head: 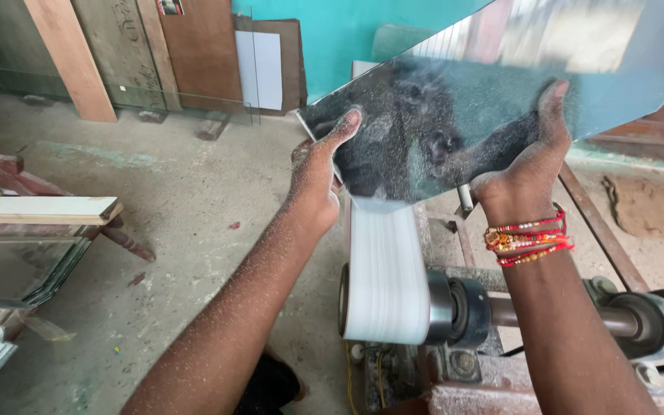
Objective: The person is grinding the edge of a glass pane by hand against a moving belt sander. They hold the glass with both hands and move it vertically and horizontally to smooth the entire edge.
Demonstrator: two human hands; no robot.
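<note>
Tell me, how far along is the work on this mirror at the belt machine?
Done: hard to judge, though fine dust already coats the mirror and both arms. In hand: the left hand and right hand hold the mirror, its lower edge at the white belt. Left: cannot tell how much edge remains; more glass sheets lie stacked at the left.

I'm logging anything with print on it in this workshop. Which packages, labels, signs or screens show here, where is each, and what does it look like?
White sheet: plain upright rectangle on a brown board against the back wall, left of the turquoise wall.
Small label: top edge, on a leaning board; red and white, cut off.
Marked board: grey-brown leaning plank with faint dark writing.
No packages or screens.
</note>
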